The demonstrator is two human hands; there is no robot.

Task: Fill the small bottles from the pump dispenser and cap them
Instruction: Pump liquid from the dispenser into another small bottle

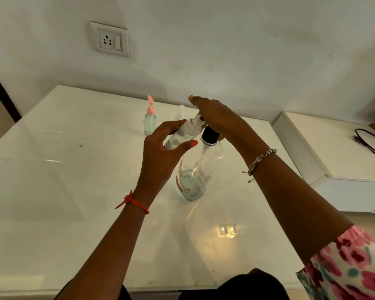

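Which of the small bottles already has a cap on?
The pink-capped bottle, standing on the table; the tilted bottle in the left hand is uncapped.

- You have a single view, worn on your head, facing forward and down at the table [52,169].
- It looks from close above the pump bottle [200,167], which stands near the middle.
- Behind the pump bottle the wall [225,50] fills the top; right of it, a ledge [333,148] edges in.

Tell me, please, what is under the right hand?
The dispenser shows its black collar below the right hand; the small bottle points its open neck under it. The pump head is hidden by the palm.
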